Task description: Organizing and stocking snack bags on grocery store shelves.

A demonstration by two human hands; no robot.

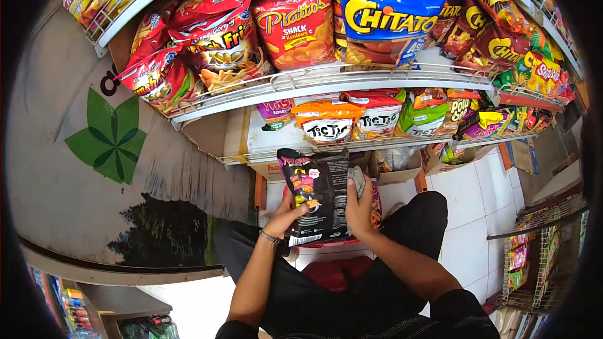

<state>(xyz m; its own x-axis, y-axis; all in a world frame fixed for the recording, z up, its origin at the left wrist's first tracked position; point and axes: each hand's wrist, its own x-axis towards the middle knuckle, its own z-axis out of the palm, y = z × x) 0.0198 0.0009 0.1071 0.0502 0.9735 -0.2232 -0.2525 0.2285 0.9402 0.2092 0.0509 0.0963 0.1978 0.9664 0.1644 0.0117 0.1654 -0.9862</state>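
Note:
A black snack bag with pink and orange artwork (pixel 320 194) is held upright between my crossed legs. My left hand (pixel 286 220) grips its left side, thumb on the front. My right hand (pixel 361 216) holds a crumpled grey cloth (pixel 357 181) at the bag's right edge. Behind it, partly hidden, another colourful snack bag (pixel 375 204) shows near a red item under the hands, which I cannot make out.
Curved wire shelves (pixel 377 74) of snack bags arch ahead, with cardboard boxes (pixel 399 176) beneath. A panel with a leaf emblem (pixel 105 135) stands left. A wire rack (pixel 534 257) is right. White tiled floor (pixel 471 213) surrounds my legs.

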